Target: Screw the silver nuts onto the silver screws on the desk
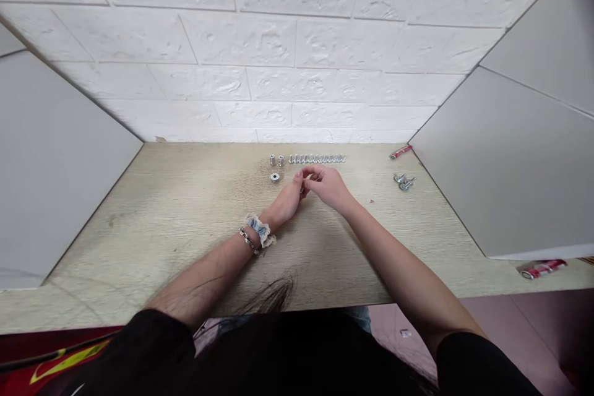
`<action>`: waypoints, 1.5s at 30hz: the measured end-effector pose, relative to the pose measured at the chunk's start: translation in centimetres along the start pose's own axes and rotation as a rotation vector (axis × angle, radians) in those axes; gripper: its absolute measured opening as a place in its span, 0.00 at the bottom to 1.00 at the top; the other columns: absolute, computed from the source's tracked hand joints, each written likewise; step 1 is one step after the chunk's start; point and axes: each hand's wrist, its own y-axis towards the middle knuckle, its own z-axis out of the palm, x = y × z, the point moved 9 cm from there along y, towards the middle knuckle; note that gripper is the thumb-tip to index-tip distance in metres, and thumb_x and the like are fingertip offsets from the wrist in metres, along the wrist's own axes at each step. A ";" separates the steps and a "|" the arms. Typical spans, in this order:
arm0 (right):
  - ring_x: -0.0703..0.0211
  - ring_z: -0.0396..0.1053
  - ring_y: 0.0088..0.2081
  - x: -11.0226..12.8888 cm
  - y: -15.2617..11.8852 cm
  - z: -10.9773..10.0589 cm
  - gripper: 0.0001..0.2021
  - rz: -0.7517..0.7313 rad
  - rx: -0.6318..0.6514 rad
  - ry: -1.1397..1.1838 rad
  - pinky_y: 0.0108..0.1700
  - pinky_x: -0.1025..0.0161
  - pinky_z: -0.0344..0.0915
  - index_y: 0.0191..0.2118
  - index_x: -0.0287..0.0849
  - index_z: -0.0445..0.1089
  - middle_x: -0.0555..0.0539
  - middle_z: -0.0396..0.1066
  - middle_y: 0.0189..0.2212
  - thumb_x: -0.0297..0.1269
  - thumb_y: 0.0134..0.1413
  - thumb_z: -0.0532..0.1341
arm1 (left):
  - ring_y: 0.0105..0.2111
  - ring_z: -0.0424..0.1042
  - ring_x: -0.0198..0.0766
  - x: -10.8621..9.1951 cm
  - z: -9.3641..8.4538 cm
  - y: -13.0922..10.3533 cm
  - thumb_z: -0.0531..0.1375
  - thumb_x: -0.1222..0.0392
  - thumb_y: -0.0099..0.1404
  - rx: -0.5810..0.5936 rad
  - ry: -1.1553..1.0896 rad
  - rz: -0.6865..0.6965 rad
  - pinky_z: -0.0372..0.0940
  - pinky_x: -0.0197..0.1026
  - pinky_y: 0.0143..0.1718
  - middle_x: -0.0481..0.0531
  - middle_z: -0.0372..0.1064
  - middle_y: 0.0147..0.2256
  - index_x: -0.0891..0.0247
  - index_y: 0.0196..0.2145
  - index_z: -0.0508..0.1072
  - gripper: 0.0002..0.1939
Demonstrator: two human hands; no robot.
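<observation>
My left hand (288, 199) and my right hand (326, 187) meet at the middle of the wooden table, fingers closed together. A bit of something metallic shows between them, too small and covered to name. Just beyond the hands a row of silver screws (317, 159) runs to the right. Left of that row stand two small threaded metal pieces (272, 161), (281, 161). A round metal piece with a dark centre (275, 177) lies in front of them, to the left of my fingertips.
Several loose bolts (404, 182) lie on the right of the table (185, 198). A red tube (401, 151) is behind them; another red item (542, 268) sits at the right front. Grey panels flank both sides, and a white brick wall (269, 83) closes the back.
</observation>
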 end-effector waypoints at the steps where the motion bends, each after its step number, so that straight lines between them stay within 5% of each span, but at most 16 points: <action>1: 0.65 0.66 0.28 0.0 0.5 -0.1 0.12 0.010 0.001 0.041 0.34 0.65 0.63 0.37 0.39 0.69 0.50 0.70 0.29 0.35 0.42 0.59 | 0.17 0.43 0.28 0.2 0.3 -0.1 0.33 0.35 0.62 0.043 -0.034 -0.030 0.41 0.34 0.17 0.44 0.45 0.18 0.63 0.21 0.58 0.31; 6: 0.65 0.66 0.31 -0.1 3.0 0.8 0.15 0.049 0.041 -0.015 0.38 0.63 0.64 0.39 0.37 0.69 0.48 0.71 0.34 0.28 0.39 0.61 | 0.14 0.38 0.26 0.7 4.0 -2.2 0.32 0.27 0.53 0.463 -0.247 -0.230 0.33 0.35 0.16 0.44 0.40 0.16 0.63 0.17 0.54 0.36; 9: 0.62 0.68 0.33 -0.2 4.1 2.9 0.15 0.029 0.130 -0.192 0.40 0.61 0.64 0.39 0.38 0.70 0.48 0.72 0.34 0.29 0.39 0.62 | 0.14 0.39 0.25 0.6 5.3 -3.4 0.33 0.26 0.53 0.584 -0.288 -0.265 0.32 0.36 0.16 0.44 0.43 0.16 0.63 0.17 0.55 0.37; 15: 0.60 0.69 0.41 0.2 5.3 5.8 0.14 -0.035 0.210 -0.422 0.45 0.63 0.63 0.39 0.40 0.71 0.48 0.72 0.41 0.32 0.42 0.63 | 0.14 0.40 0.26 0.6 5.2 -3.5 0.31 0.27 0.54 0.544 -0.233 -0.280 0.33 0.36 0.17 0.44 0.44 0.17 0.64 0.18 0.56 0.37; 36: 0.61 0.66 0.35 1.1 5.8 7.5 0.08 -0.168 0.295 -0.582 0.37 0.65 0.60 0.34 0.37 0.69 0.45 0.71 0.35 0.29 0.45 0.60 | 0.14 0.40 0.26 0.3 5.2 -3.7 0.35 0.31 0.59 0.497 -0.223 -0.277 0.36 0.37 0.16 0.44 0.42 0.15 0.64 0.16 0.57 0.34; 41: 0.60 0.66 0.40 1.7 5.2 6.7 0.20 -0.135 0.292 -0.486 0.42 0.65 0.61 0.47 0.36 0.64 0.42 0.69 0.44 0.34 0.45 0.62 | 0.13 0.41 0.26 0.5 5.3 -3.4 0.34 0.31 0.58 0.502 -0.177 -0.256 0.37 0.36 0.15 0.43 0.43 0.16 0.63 0.17 0.56 0.34; 45: 0.59 0.66 0.38 3.0 5.2 3.4 0.13 -0.140 0.137 -0.560 0.42 0.62 0.60 0.42 0.37 0.68 0.43 0.70 0.38 0.36 0.51 0.57 | 0.14 0.42 0.26 -0.2 5.5 -3.5 0.45 0.33 0.58 0.531 -0.078 -0.190 0.40 0.35 0.15 0.42 0.43 0.16 0.62 0.18 0.56 0.28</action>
